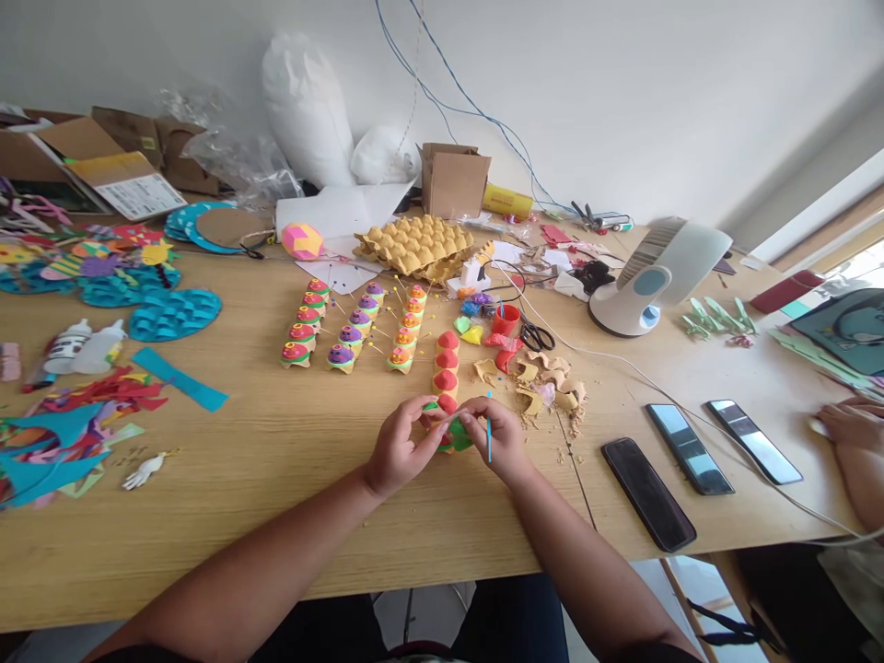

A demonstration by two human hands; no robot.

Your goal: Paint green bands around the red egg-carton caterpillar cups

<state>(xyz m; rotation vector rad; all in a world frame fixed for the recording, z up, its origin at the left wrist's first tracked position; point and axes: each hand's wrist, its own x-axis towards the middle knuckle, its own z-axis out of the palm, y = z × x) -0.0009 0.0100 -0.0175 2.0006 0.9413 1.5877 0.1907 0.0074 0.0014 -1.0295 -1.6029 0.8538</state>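
Over the near end of an egg-carton strip topped with red clay domes [447,359], my two hands meet fingertip to fingertip. My left hand [401,449] is closed in a pinch, and what lies between its fingertips is too small to make out. My right hand [498,440] is closed too, with a thin blue stick [490,428] held upright among its fingers. Bright green material [459,435] shows below the right fingers; I cannot tell if it is held. Left of the red strip stand decorated strips with orange [409,330], purple [354,331] and red-and-green [304,330] bumps, several with pins.
Carton scraps [545,378], black scissors [537,336] and a red tub [506,319] lie right of the strips. Farther right are a white fan [649,281], phones [649,493] and another person's hand [853,433]. Paper scraps [62,442] and glue bottles [87,346] cover the left.
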